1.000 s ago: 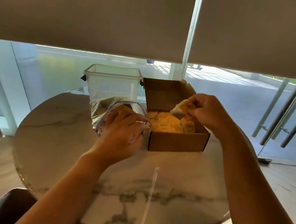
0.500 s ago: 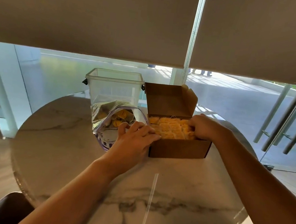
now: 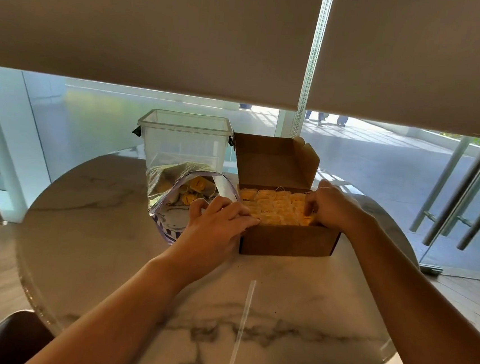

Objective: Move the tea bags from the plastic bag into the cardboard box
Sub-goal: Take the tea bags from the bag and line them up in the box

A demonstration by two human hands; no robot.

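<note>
The tea bags point(image 3: 277, 207) are packed in rows inside the cardboard box point(image 3: 288, 241); more remain in the plastic bag point(image 3: 185, 194). They are pressed by the right hand point(image 3: 330, 208), seemingly curled; the box corner is steadied by the flat left hand point(image 3: 220, 221).

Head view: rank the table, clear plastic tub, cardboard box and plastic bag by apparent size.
1. Table.
2. Cardboard box with raised lid, and clear plastic tub: look alike; the tub is farther, so unranked.
3. Plastic bag, partly hidden by the left hand.
</note>
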